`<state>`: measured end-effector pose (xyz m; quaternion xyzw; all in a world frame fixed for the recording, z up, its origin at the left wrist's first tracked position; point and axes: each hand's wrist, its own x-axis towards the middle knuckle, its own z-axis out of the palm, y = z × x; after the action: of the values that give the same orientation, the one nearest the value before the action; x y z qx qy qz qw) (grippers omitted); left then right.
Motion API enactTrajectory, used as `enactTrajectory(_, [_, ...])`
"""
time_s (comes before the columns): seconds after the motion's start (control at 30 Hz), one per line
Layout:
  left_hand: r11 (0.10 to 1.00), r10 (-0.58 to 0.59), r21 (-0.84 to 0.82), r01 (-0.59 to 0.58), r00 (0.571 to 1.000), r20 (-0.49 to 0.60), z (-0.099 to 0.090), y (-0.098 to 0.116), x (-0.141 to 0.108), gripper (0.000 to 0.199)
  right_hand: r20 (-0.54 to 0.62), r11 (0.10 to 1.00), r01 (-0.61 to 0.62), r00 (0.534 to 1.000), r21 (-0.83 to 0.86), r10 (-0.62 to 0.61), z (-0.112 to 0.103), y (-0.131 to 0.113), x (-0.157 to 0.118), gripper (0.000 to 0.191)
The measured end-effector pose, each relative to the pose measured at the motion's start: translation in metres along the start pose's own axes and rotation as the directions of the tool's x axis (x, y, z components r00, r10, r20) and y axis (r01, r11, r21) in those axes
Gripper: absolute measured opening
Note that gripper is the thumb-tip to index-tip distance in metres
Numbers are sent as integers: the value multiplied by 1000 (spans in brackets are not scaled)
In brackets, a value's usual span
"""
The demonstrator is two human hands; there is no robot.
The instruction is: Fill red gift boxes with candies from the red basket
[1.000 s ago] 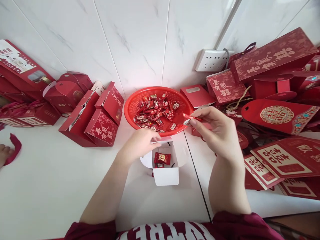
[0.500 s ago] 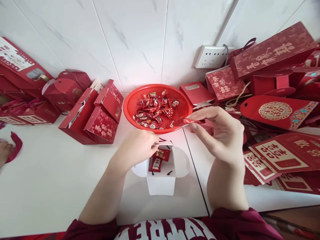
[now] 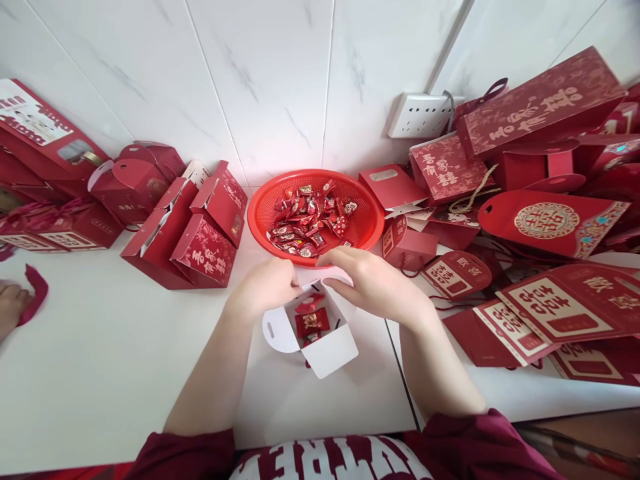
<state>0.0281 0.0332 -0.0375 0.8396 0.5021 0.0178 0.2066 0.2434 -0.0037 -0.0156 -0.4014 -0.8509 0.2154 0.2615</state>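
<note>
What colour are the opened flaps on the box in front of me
White; the flaps show best in the head view.

1. In front of the red basket (image 3: 364, 230), the fingertips of the left hand (image 3: 265, 285) are hidden; their grip on the white box (image 3: 330, 355) cannot be told.
2. The right hand (image 3: 375, 283) covers the basket's front-right rim.
3. Before the basket, the lowest candy (image 3: 311, 339) is partly hidden by the box's front wall.
4. Inside the basket, lower sweets (image 3: 315, 220) lie buried; most lettering is too small to read.
5. Far left of the basket, another person's hand (image 3: 11, 308) is cut off by the picture's edge.
6. Right of the basket, gift boxes (image 3: 575, 300) run out of view.
</note>
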Motion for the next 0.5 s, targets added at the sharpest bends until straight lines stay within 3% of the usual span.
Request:
enactTrajectory(0.1, [996,-87,10,87,991,106,-5,-1,0,37,34,995,-85,996,-59,87,1,3,-1,21])
enactTrajectory(0.27, [986,-167,11,167,982,91,-5,-2,-2,45,66,991,-128,989,-25,130,-7,3,-9,17])
enactTrajectory(0.5, [970,-226,-19,243,929,294,-2,3,-9,25,67,978,-189,978,-87,195,-7,12,-11,16])
